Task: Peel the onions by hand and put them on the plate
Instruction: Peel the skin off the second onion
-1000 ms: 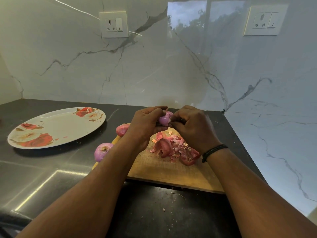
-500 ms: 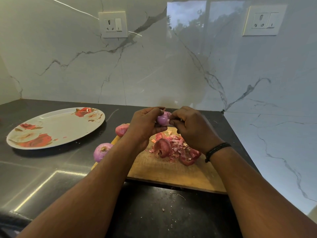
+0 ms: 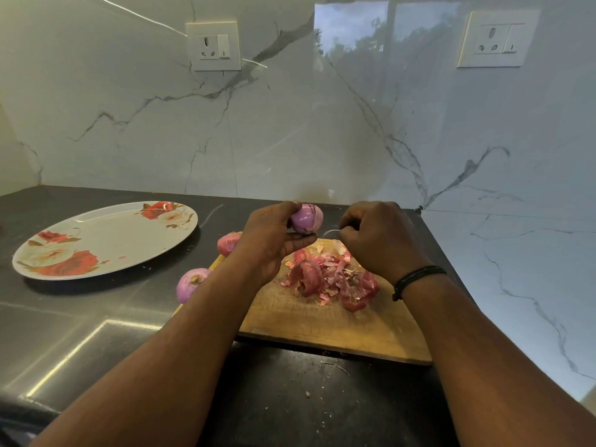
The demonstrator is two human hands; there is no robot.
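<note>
A second ago both hands were closed together over the onion; now they have drawn apart. The left hand (image 3: 271,243) holds the onion (image 3: 306,218) alone, above the far edge of the cutting board (image 3: 322,324), its fingers curled round it. The onion's exposed side looks smooth and glossy purple, so the dry skin seems mostly off and it is probably close to ready for the plate (image 3: 106,240), which holds no onions yet.

The right hand (image 3: 380,240) has pulled away to the right with its fingers curled; a thin pale wisp shows at its fingertips, perhaps a strip of skin, but I cannot tell whether it is pinched. The onion's far side is hidden. Two more onions (image 3: 190,283) lie partly behind the left forearm, beside the peels (image 3: 332,282).
</note>
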